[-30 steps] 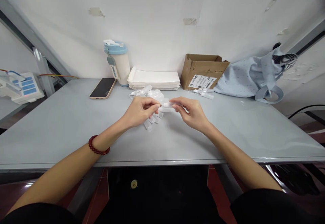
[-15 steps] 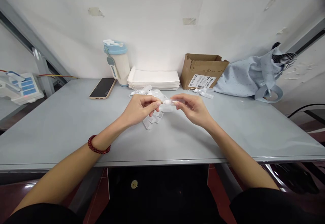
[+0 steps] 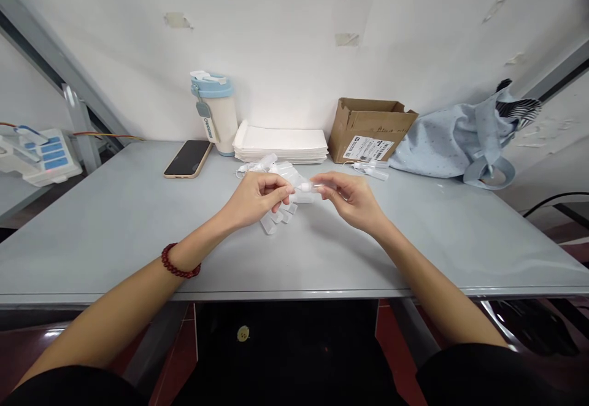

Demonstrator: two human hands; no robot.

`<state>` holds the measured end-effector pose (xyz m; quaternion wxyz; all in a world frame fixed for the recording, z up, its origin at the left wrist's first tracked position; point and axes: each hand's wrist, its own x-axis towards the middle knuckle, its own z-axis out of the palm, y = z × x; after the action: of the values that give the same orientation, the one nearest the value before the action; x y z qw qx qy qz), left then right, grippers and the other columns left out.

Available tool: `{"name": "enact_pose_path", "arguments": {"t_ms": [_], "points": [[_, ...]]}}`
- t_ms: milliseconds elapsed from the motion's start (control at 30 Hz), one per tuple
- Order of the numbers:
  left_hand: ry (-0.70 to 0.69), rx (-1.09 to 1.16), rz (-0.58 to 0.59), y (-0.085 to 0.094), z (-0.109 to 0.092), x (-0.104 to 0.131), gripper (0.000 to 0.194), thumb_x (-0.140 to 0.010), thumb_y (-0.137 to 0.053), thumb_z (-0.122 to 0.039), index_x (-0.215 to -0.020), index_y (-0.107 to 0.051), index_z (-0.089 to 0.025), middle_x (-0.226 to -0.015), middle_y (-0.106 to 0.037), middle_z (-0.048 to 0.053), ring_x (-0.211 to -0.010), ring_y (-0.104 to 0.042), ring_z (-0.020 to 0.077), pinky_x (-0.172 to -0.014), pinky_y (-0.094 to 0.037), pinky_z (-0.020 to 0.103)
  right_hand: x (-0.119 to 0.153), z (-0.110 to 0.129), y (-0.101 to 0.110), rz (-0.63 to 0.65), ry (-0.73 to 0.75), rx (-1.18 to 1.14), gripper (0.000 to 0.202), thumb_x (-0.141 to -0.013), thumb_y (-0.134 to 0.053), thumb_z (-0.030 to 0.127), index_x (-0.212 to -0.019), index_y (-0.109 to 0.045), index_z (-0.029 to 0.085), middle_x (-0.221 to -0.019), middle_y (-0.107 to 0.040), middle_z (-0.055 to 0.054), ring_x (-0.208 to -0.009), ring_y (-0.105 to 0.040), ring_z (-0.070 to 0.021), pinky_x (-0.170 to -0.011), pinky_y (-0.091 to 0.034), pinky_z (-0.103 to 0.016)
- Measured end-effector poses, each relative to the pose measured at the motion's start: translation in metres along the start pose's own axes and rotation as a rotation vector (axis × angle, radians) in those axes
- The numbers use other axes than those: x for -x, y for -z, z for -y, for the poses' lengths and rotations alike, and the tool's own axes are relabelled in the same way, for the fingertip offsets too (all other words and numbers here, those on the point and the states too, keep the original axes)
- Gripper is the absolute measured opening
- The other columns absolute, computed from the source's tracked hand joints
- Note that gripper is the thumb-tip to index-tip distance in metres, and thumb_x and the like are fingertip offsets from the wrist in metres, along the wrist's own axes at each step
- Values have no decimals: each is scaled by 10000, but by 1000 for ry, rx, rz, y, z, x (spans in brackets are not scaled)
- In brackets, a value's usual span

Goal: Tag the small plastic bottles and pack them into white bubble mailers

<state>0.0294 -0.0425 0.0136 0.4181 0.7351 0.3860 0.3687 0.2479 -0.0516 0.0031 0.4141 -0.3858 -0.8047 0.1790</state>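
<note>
My right hand (image 3: pixel 352 200) pinches a small clear plastic tube (image 3: pixel 306 187) with a white end that points left. Facing it, my left hand (image 3: pixel 260 197) is closed at thumb and forefinger on something thin and too small to make out, close to the tube's white end. Behind and below the fingers lies a pile of clear plastic pieces (image 3: pixel 269 223), partly hidden by my left hand. More clear tubes (image 3: pixel 375 172) rest before the cardboard box.
On the grey table (image 3: pixel 294 265) stand a phone (image 3: pixel 188 159), a cream cup with blue lid (image 3: pixel 223 118), a stack of white paper (image 3: pixel 281 145), an open cardboard box (image 3: pixel 370 130) and a light blue bag (image 3: pixel 442 139). A white device (image 3: pixel 48 157) is at far left.
The view has shifted slightly. A small gap now shows between my left fingertips and the tube's white end, with a thin dark line in it. Both hands keep nearly the same pose.
</note>
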Motion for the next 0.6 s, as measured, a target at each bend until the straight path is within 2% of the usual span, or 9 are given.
{"name": "enact_pose_path", "arguments": {"t_ms": [267,467,600], "points": [[5,-17,2,-1,0,2,211,-809,-602,-257,-650,-657,-129,-480,-528,-21,-449,-472,76,-468,-394,195,2,-4,-7,-8,30,-9,182,-910,-535,249,-995,-675,170,-865,-723,-61,-681,-614,-142,-611,-469,-273],[20,-7,-2,-3,2,2,191,-796,-605,-262,-668,-663,-132,-565,-609,4,-457,-494,77,-463,-418,194,3,-4,-8,3,38,15,182,-922,-520,272,-992,-672,200,-871,-728,-52,-689,-628,-150,-601,-482,-278],[34,-26,2,-4,3,3,195,-798,-601,-265,-665,-664,-136,-553,-609,3,-459,-504,82,-468,-431,195,3,-6,-8,9,48,25,182,-920,-517,258,-988,-674,197,-879,-727,-58,-711,-634,-156,-609,-487,-281]]}}
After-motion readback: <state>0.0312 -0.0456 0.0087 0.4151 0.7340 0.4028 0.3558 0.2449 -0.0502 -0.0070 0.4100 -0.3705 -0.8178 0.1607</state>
